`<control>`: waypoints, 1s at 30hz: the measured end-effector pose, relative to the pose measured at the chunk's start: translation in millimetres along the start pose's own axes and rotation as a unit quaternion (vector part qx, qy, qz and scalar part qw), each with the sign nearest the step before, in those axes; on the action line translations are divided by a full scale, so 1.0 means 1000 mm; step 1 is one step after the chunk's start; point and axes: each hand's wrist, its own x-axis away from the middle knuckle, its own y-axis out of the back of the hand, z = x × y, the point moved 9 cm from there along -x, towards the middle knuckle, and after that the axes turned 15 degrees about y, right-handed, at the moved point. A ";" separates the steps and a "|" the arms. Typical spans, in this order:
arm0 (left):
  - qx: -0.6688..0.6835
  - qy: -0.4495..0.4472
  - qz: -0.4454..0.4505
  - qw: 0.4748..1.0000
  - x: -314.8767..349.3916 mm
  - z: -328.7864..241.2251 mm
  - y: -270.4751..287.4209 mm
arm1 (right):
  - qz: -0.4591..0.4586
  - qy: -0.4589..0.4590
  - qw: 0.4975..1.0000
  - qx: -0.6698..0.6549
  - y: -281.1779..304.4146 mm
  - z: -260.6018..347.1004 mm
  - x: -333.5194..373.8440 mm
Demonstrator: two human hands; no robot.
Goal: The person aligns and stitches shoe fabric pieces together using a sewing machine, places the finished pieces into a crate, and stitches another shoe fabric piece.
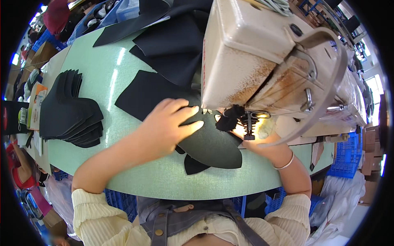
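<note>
Under the needle area of a cream, rust-stained sewing machine (pixel 230 57) lies a curved black fabric piece (pixel 215 147), its rounded end toward me. My left hand (pixel 166 125) rests on the fabric left of the needle, fingers spread and pressing it flat. Another dark panel (pixel 139 92) extends beyond that hand to the upper left. My right hand (pixel 260 141) reaches in beneath the machine head, beside the fabric's right edge; a spring-loaded tension part (pixel 248 126) and the machine cover most of its fingers. A bright lamp lights the spot between both hands.
On the green tabletop (pixel 92 53), a stack of black cut pieces (pixel 69 115) sits at the left. More dark fabric sheets (pixel 172 45) lie at the back, against the machine. A blue crate (pixel 347 156) stands beyond the table's right end, with clear plastic sheeting (pixel 340 201) below it.
</note>
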 end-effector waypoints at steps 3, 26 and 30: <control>-0.082 0.032 -0.042 0.995 0.007 -0.015 -0.012 | 0.056 -0.029 0.997 0.055 -0.006 0.019 -0.020; -0.033 0.053 -0.011 0.998 -0.001 -0.007 0.001 | -0.017 -0.230 0.940 -0.253 -0.016 -0.014 0.012; -0.042 0.047 -0.073 0.995 0.006 -0.005 -0.008 | 0.083 0.015 0.985 0.149 0.002 0.047 -0.031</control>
